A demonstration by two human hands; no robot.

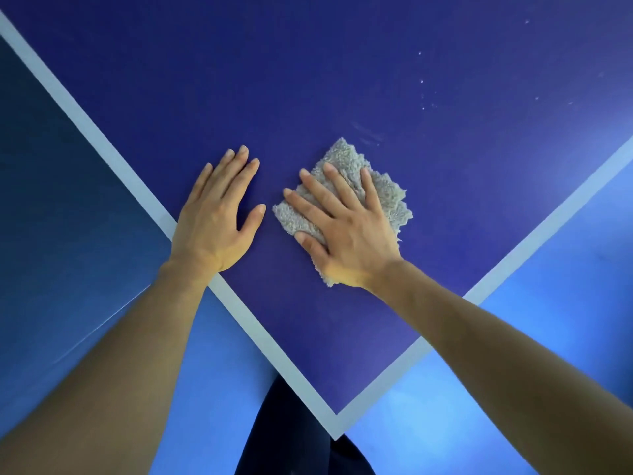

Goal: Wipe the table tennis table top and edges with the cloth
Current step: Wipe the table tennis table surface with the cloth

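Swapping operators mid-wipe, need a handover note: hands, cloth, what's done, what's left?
Left hand: flat on the table top, fingers straight, holding nothing, beside the left white edge line.
Right hand: flat, pressing the grey cloth onto the top near the corner.
Done: can't tell how much; faint streaks lie just beyond the cloth.
Left: white specks farther out on the right, plus the edges.

Tabletop (376, 80) bare past cloth (383, 190); left hand (215, 214) just beside.
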